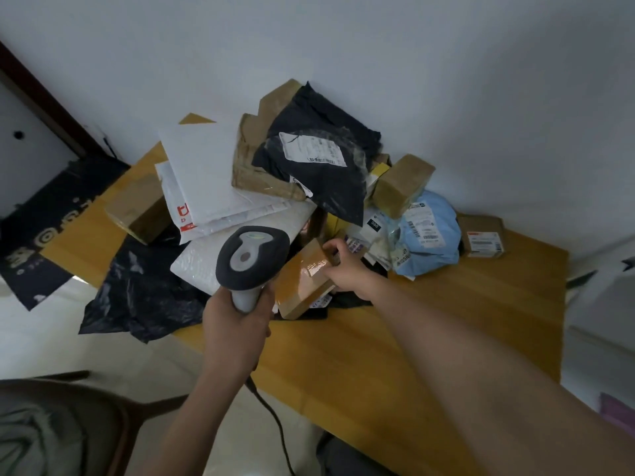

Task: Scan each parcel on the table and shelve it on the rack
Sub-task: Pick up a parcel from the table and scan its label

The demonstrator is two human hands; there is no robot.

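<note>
- Left hand (237, 324): fingers wrapped round the scanner (252, 259) handle.
- Right hand (347, 269): fingers clamped on a taped box (304, 280), at the near edge of the parcel pile on the desk (429, 324).

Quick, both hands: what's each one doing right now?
Left hand: closed around the barcode scanner handle.
Right hand: gripping the small taped cardboard box at the pile's front.
</note>
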